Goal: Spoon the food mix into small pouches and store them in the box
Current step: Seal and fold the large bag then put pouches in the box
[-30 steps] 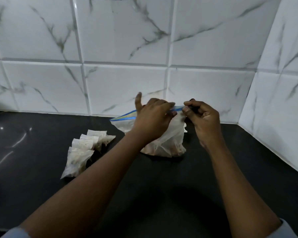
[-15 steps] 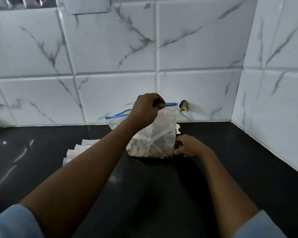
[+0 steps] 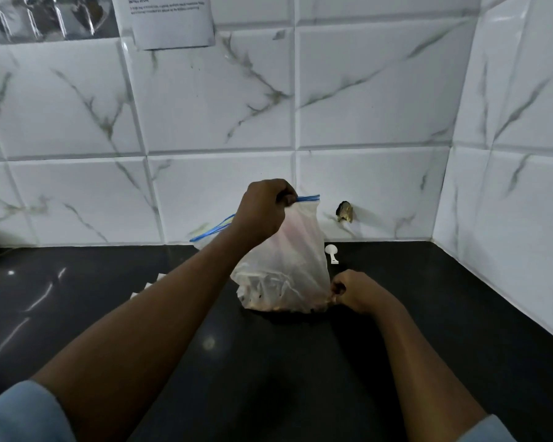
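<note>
**Left hand on the zip, right hand at the bottom corner**

My left hand is curled round the blue zip strip at the top of the big bag of food mix, and it holds the bag up so that it stands tall on the table. My right hand is low at the bag's right bottom corner. The fingers are curled in and seem to pinch the plastic there, pinning that corner down. The mix sits in a brownish heap at the bottom of the bag, close to the tiled wall.

I take this to be the readying step, getting the bag steady and its mouth workable before any spooning. I can't tell from here whether the zip is fully parted.

The white spoon lies on the table just behind the bag, on its right side, and neither hand touches it. The small pouches are to the left, and only their white corners show past my left forearm. The box is nowhere in my view.

Next I would need one hand free. The likely way is to let go of the corner with my right hand and reach behind the bag for the spoon, while my left keeps the mouth up and open. The bag is soft and may slump once that corner is released.
</note>
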The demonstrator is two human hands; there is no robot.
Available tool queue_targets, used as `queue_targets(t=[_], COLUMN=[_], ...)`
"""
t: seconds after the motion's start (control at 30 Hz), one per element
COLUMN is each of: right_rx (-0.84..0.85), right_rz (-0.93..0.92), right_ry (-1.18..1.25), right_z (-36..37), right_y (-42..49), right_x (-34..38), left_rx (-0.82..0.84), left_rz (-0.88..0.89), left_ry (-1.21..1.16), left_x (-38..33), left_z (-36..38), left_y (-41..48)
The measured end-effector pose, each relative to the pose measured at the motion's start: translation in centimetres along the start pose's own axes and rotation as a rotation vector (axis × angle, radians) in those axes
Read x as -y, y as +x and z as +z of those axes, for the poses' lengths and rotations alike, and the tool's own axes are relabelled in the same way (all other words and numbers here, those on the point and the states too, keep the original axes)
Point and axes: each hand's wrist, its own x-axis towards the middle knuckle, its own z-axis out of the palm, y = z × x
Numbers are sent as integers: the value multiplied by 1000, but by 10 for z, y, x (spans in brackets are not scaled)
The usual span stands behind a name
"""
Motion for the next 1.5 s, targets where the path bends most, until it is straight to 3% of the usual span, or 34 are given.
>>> queue_targets(t=[0.07,0.13,0.27,0.33,0.43,0.57,0.67,0.73,0.8,0.87,0.97,1.03,1.13,1.2,1.27,1.5], right_rx=[18,-79,-341,-381,-590,-639,-639,-829,-979,-806,-505,-468,-436,-397,-378,-363], right_rz=[5,-40,-285,-343,-279,-226,-61,2,-200,-432,-489,-512,-503,-482,-490,-504], right_ry=[-17,90,1022,1166,982,1037,1048,638,117,-146,-189,-96,-75,-41,-24,-61], right_z=[-5,-14,-40,-50,-65,-78,-86,-88,-87,-86,-84,-86,-91,-93,-93,-89], right_y=[-3,-8,-21,-20,-17,-20,-23,-25,-32,-35,-28,-24,-20,-20,-21,-20], right_x=[1,7,46,69,89,83,73,81,103,137,167,171,169,169,170,172], left_rx=[39,86,183,203,256,390,255,190,174,162,99,-33,-158,-6,135,6], left_rz=[11,27,90,105,85,-32,-109,-132,-122,-123,-128,-194,-473,-618,-678,-705], left_ry=[-6,-53,-104,-96,-66,211,66,-130,-246,-338,-522,-671,-733,-504,-435,-645], left_x=[-2,-7,-16,-17,-12,24,45,43,37,29,25,31,63,89,103,93], left_z=[-2,-8,-12,-14,-28,-66,-81,-81,-77,-75,-75,-66,-35,-12,7,19], left_y=[3,6,9,9,4,-10,-20,-24,-24,-25,-36,-51,-83,-107,-128,-135])
